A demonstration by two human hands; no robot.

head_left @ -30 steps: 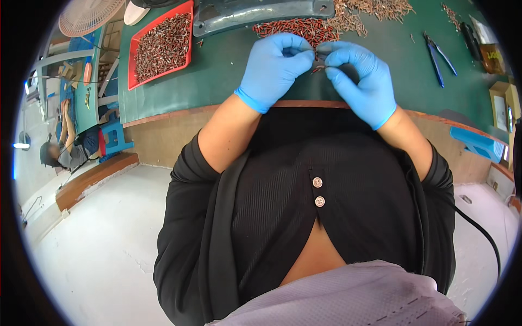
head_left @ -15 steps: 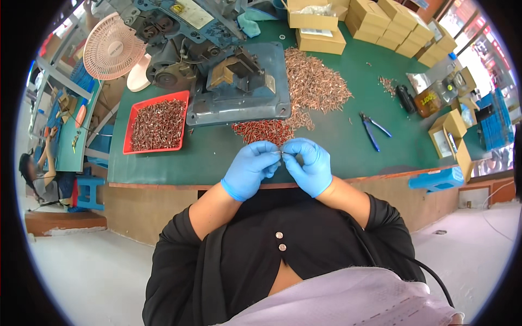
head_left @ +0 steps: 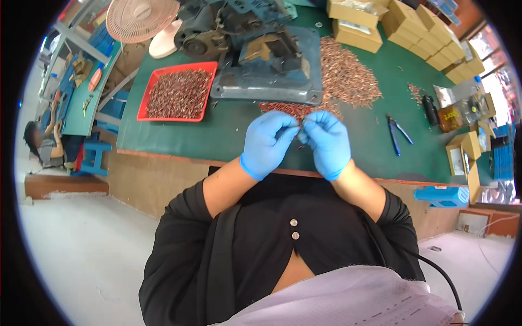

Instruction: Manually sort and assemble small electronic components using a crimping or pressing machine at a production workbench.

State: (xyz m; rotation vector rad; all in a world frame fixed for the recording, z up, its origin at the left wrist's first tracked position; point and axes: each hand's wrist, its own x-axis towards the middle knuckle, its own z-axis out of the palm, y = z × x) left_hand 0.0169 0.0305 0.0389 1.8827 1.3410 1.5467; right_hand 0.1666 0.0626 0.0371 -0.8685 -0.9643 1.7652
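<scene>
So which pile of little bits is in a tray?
The brownish pile in the red tray, left of the machine; the red pile and tan pile lie loose on the tabletop.

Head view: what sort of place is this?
Probably an assembly workshop: a heavy machine, a red tray of small parts and stacked cardboard boxes share a green table.

Yellow lettering is observed on the amber container (head_left: 448, 123); a small mark is noted on the pale fan hub (head_left: 142, 10), too small to be read.
</scene>
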